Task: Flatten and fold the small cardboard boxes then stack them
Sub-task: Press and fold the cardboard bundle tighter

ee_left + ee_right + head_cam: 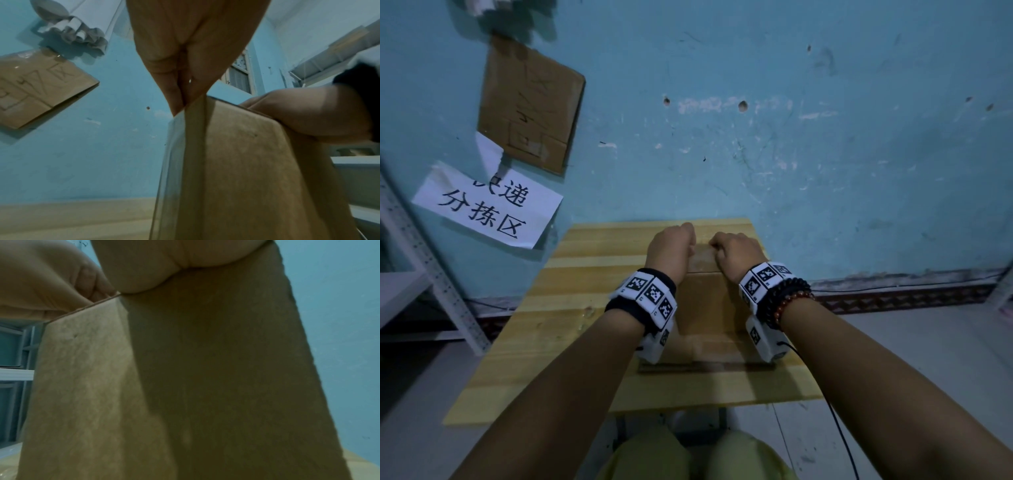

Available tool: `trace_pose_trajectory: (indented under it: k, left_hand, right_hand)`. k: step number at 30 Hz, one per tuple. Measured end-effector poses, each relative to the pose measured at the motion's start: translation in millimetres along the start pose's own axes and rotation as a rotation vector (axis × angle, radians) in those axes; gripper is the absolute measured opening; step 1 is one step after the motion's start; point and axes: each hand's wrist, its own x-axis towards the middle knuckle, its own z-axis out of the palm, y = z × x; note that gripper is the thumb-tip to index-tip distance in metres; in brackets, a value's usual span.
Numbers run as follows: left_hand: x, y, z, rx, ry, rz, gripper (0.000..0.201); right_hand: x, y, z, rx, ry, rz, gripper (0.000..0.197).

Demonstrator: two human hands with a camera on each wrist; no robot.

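a blue-painted wall fills the background behind a small wooden table pushed up against it, with a taped-up cardboard sheet and a handwritten paper sign fixed to the wall at the person's left. on the table, directly ahead of the person and centred between both forearms, lies a brown cardboard box, its long axis running away from the body toward the wall, its near end at the wrists and its far end under the knuckles. both hands sit at that far end, side by side and close together but apart: the left hand has its fingers curled, pinching the far left corner of the cardboard, as the left wrist view shows fingers closing on the edge; the right hand is likewise curled over the far edge just right of centre, its palm pressed against the top face in the right wrist view. neither hand is clearly nearer; they work the same edge as a pair. judging by the raised top panel and visible crease, the box is not yet flat, and the next move likely depends on pulling or pressing that far edge along the long axis. no finished stack is visible.
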Motion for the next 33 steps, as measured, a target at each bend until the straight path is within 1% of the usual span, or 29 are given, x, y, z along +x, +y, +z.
trace_pose_trajectory:
  k: [2, 6, 11, 16, 18, 21, 23, 26, 29, 30, 32, 33]
  left_hand:
    - [2.1, -2.2, -1.9, -0.055, 0.002, -0.038, 0.016]
    - [7.2, -3.9, -1.3, -0.065, -0.017, -0.026, 0.013]
    - [7.6, -7.7, 1.3, -0.085, 0.04, -0.066, 0.011]
    - [8.5, -4.1, -2.2, -0.07, -0.039, -0.1, 0.02]
    - [7.0, -4.5, -0.5, -0.051, -0.037, -0.105, 0.023]
    - [3.4, -3.3, 1.4, -0.011, -0.014, -0.076, 0.028]
    - [1.7, -1.8, 0.2, -0.018, -0.02, -0.087, 0.029]
    - [1.9, -1.3, -1.4, -0.059, -0.026, -0.111, 0.023]
    - [2.0, -2.4, -1.4, -0.158, -0.021, -0.145, 0.004]
    - [1.5, -2.3, -2.4, -0.202, -0.005, -0.161, 0.004]
    - [1.6, -3.5, -3.1, -0.288, 0.019, -0.18, 0.016]
    - [1.6, -3.9, -3.1, -0.305, 0.018, -0.178, 0.017]
  right_hand:
    - [-0.3, -0.4, 0.5, -0.011, 0.001, 0.002, 0.035]
    - [0.2, -0.1, 0.3, -0.015, 0.002, 0.006, 0.035]
    - [0.5, -0.1, 0.1, -0.016, -0.004, 0.007, 0.035]
    - [2.6, 0.4, 2.1, -0.024, -0.01, 0.003, 0.034]
    - [2.9, 0.5, 2.4, -0.021, -0.004, 0.003, 0.034]
    - [3.1, 0.9, 2.6, -0.018, -0.002, 0.003, 0.034]
    - [3.0, 0.8, 2.6, -0.019, -0.003, 0.004, 0.035]
    - [2.7, 0.8, 1.8, -0.014, -0.008, 0.0, 0.035]
    - [2.0, 0.0, 0.9, -0.012, -0.008, -0.002, 0.035]
    - [1.8, -0.3, 0.6, -0.013, -0.007, -0.002, 0.035]
    - [1.3, -0.9, 0.3, -0.014, -0.005, -0.003, 0.035]
    - [1.2, -0.8, 0.1, -0.014, -0.004, -0.001, 0.035]
